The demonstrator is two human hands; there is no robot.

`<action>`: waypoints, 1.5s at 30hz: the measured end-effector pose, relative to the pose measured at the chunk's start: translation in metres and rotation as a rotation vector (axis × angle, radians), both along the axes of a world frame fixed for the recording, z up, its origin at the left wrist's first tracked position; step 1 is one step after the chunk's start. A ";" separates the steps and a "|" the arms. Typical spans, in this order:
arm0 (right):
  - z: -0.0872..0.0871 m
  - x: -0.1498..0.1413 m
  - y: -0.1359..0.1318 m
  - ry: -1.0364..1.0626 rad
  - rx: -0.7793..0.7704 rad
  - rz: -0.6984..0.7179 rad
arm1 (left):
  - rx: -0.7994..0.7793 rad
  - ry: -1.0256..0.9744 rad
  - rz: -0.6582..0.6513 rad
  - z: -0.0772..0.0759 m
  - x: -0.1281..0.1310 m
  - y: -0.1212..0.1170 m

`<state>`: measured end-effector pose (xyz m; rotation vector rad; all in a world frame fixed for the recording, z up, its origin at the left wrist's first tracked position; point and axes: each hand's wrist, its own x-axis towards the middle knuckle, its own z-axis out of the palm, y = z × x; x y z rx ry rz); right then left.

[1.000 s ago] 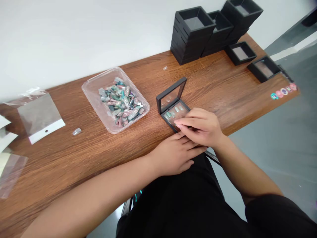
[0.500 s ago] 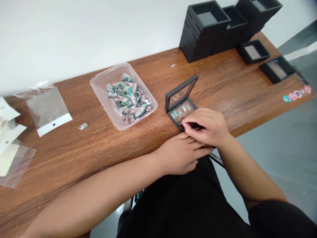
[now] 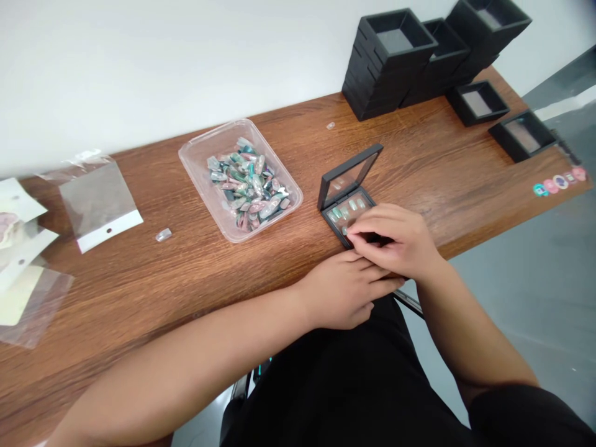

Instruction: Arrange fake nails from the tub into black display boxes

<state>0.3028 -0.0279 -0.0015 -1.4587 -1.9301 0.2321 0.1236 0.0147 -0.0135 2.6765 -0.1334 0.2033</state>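
Note:
A small black display box (image 3: pixel 347 186) stands open near the front edge of the wooden table (image 3: pixel 139 273), its lid tilted up. Several small greenish nail pieces (image 3: pixel 343 210) lie in its base. My right hand (image 3: pixel 395 239) rests over the box's near half, thumb and forefinger pinched on a small piece at the base. My left hand (image 3: pixel 344 288) lies at the table's front edge just below the box, fingers curled together under the right hand; nothing shows in it.
A clear plastic tray (image 3: pixel 239 180) of several coloured nail pieces sits left of the box. Stacked black boxes (image 3: pixel 395 62) stand at the back right, two single ones (image 3: pixel 521 133) beside them. Clear bags (image 3: pixel 97 202) lie at the left, one loose piece (image 3: pixel 163 234) near them.
My right hand's fingers have curled from stretched flat over the box into a pinch at its base. The view has shifted slightly; the left hand has stayed put.

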 end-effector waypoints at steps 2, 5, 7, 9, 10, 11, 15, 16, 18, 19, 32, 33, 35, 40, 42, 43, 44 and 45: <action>0.000 0.002 -0.002 0.027 -0.018 0.014 | 0.014 -0.007 -0.008 0.001 0.000 0.000; 0.001 0.002 -0.002 0.050 -0.038 0.013 | 0.027 -0.022 -0.006 0.002 0.000 0.000; 0.001 0.001 -0.001 0.068 -0.049 -0.005 | 0.032 -0.031 -0.004 0.001 0.000 0.000; 0.002 -0.002 0.001 0.061 -0.065 -0.053 | 0.030 -0.036 0.000 0.001 0.000 0.000; 0.003 -0.004 0.002 0.044 -0.081 -0.081 | 0.025 -0.038 0.000 0.000 0.000 0.000; 0.003 -0.006 0.003 0.019 -0.098 -0.108 | 0.019 -0.041 0.002 -0.001 0.000 -0.001; 0.005 -0.009 0.005 -0.037 -0.153 -0.139 | 0.034 -0.056 0.010 -0.003 0.000 -0.002; 0.006 -0.009 0.005 -0.034 -0.159 -0.132 | 0.046 -0.057 0.014 -0.003 0.000 -0.002; 0.007 -0.007 0.004 -0.017 -0.161 -0.116 | 0.070 -0.051 0.017 -0.002 0.000 -0.002; 0.007 -0.006 0.003 -0.004 -0.158 -0.106 | 0.077 -0.048 0.016 -0.001 0.000 -0.002; 0.000 0.006 0.000 0.025 -0.107 -0.008 | 0.088 -0.061 0.008 0.002 0.000 -0.002; -0.001 0.007 0.000 0.026 -0.109 -0.010 | 0.093 -0.060 0.005 0.002 0.000 -0.002; -0.002 0.007 -0.001 0.030 -0.098 -0.008 | 0.106 -0.050 -0.002 0.002 0.000 -0.002; 0.000 0.006 -0.005 0.062 -0.068 -0.015 | 0.166 -0.042 0.007 0.006 0.000 -0.003; 0.005 0.008 -0.008 0.047 -0.021 -0.062 | 0.194 -0.035 -0.008 0.008 -0.001 -0.004; 0.009 0.009 -0.008 0.025 0.024 -0.084 | 0.206 -0.026 -0.015 0.009 -0.001 -0.004; 0.015 0.011 -0.008 0.004 0.077 -0.104 | 0.218 -0.012 -0.018 0.010 -0.002 -0.003; 0.021 0.011 -0.006 -0.014 0.113 -0.107 | 0.231 0.003 -0.022 0.011 -0.002 -0.003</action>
